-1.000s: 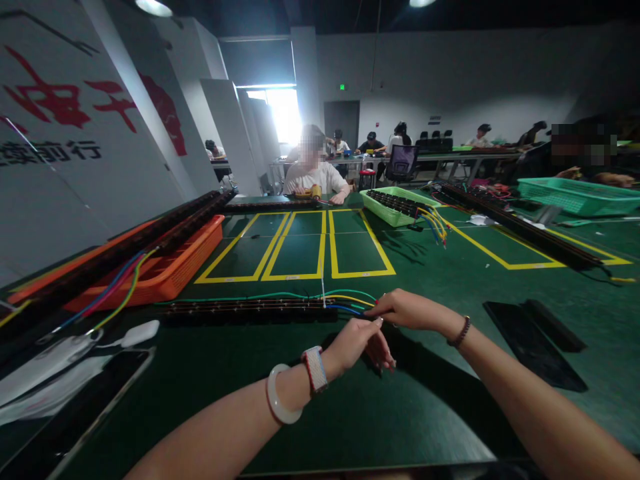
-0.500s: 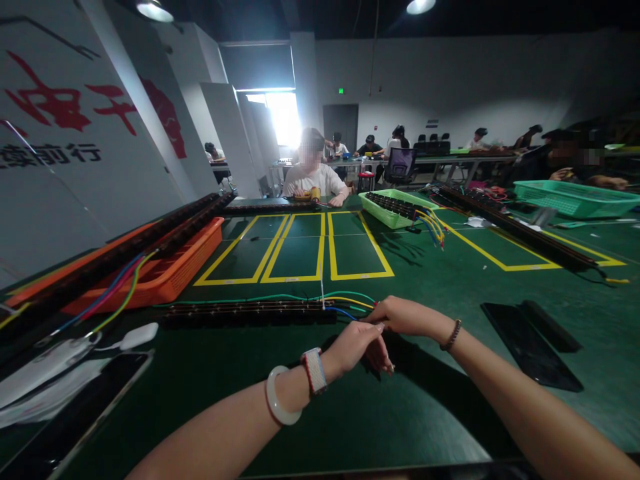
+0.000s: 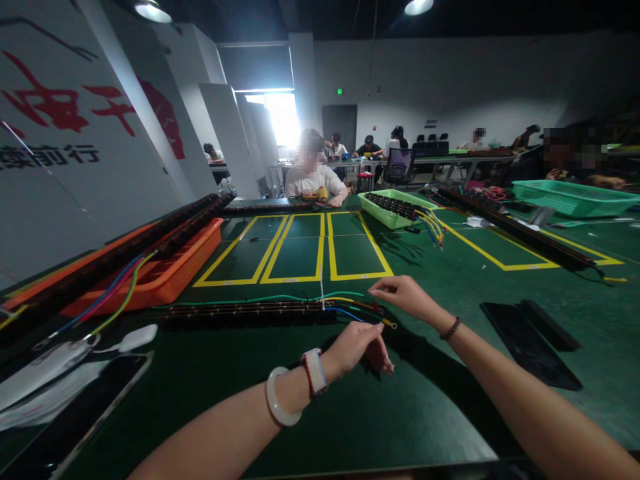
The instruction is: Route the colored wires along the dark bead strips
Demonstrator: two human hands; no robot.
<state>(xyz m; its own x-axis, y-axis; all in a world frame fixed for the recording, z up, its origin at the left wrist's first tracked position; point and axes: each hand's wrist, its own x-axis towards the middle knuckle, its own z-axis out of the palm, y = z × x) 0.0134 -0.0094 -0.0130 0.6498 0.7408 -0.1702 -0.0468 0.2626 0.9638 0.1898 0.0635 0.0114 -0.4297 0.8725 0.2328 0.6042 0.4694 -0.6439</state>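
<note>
My left hand (image 3: 361,347) hovers low over the green table, its thumb stretched out and its bent fingers hanging apart. Just beyond its thumb lies a ring terminal (image 3: 393,325) with a yellow sleeve, near the end of a blue wire (image 3: 345,311). My right hand (image 3: 407,298) is raised a little, fingertips drawn together beside the tip of a green wire (image 3: 345,293); whether they grip it is too small to tell. A yellow wire (image 3: 350,301) ends below it near a red sleeve. These wires run from a long black strip assembly (image 3: 250,312) with a white tie.
An orange basket (image 3: 195,267) bearing long black strips stands left. A light green basket (image 3: 385,217) with wired strips is behind. Dark flat pieces (image 3: 530,347) lie right; a phone-like slab (image 3: 95,407) lies left. A person (image 3: 315,177) sits opposite.
My right hand has moved up and away from my left hand, uncovering the wire ends and the ring terminal. My left hand has stayed almost still.
</note>
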